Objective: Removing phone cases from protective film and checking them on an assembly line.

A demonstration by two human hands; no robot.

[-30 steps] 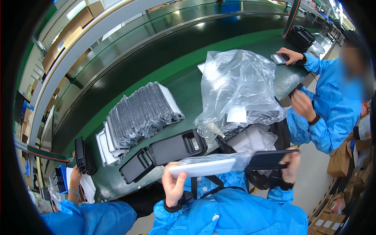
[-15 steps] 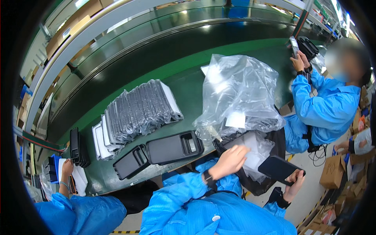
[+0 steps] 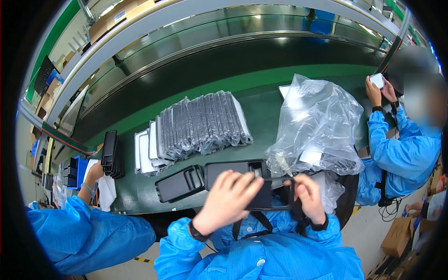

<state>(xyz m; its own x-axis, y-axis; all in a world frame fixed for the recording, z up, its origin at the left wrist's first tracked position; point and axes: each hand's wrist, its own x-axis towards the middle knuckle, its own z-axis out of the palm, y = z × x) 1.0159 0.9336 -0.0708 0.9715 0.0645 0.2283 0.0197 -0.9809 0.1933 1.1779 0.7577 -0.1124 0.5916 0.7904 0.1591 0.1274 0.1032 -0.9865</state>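
Close to my body, my right hand [image 3: 308, 198] is closed on the right end of a black plastic tray [image 3: 262, 200] with a cut-out window. My left hand [image 3: 229, 200] lies over the left part of this tray, fingers stretched out and apart; whether it presses on the tray cannot be made out. Behind my hands, a second black tray [image 3: 219, 171] with a window lies on the green table [image 3: 140, 196], partly hidden by my left hand. A third, smaller black tray [image 3: 176, 185] sits tilted to its left.
A row of plastic-wrapped dark panels [image 3: 200, 123] stands behind the trays. A large clear plastic bag [image 3: 319, 121] lies to the right. At left, a person's hand [image 3: 94, 171] is beside stacked black trays [image 3: 110, 151]; at right another person holds a small white object [image 3: 376, 81].
My right hand has brought the black tray from the right to the middle, in front of my body. My left hand has moved left and down over it. The view has shifted.
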